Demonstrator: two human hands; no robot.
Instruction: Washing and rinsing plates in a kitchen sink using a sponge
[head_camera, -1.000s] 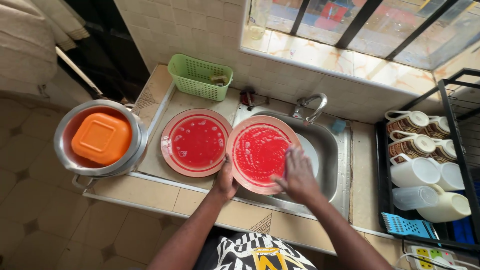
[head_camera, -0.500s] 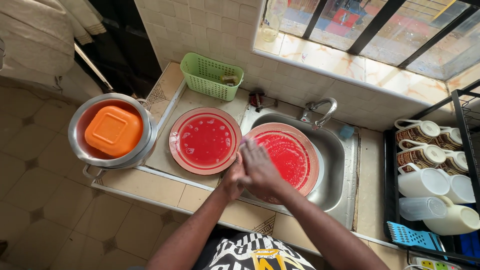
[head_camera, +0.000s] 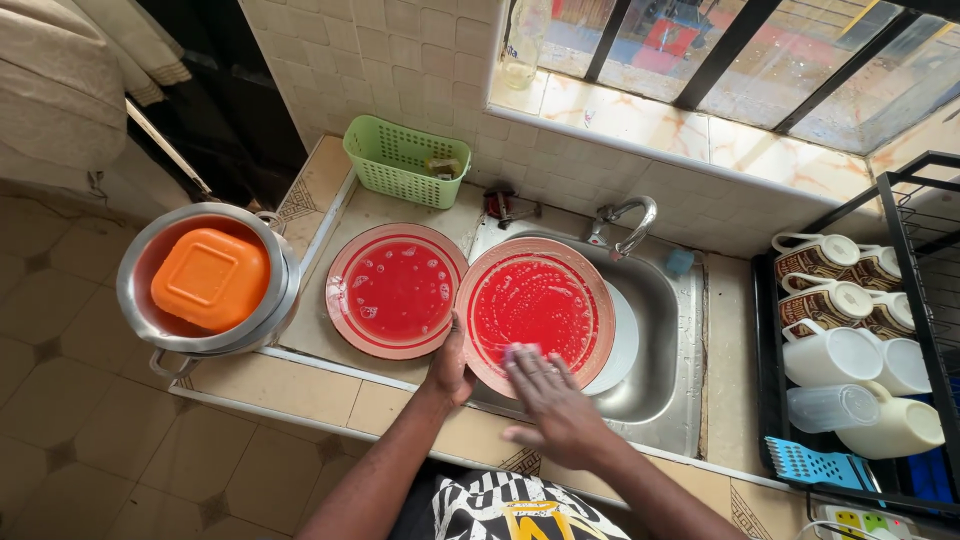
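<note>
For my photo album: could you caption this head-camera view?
Left hand steadies a soapy red plate over the sink while the right hand scrubs it.

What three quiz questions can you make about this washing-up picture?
1. True or false: the left hand holds the rim of the plate over the sink.
2. What colour is the basket? A green, B blue, C yellow.
3. What lies in the metal pot?

Key:
1. True.
2. A.
3. An orange lid. The right hand presses something small on the plate; what it is cannot be told.
</note>
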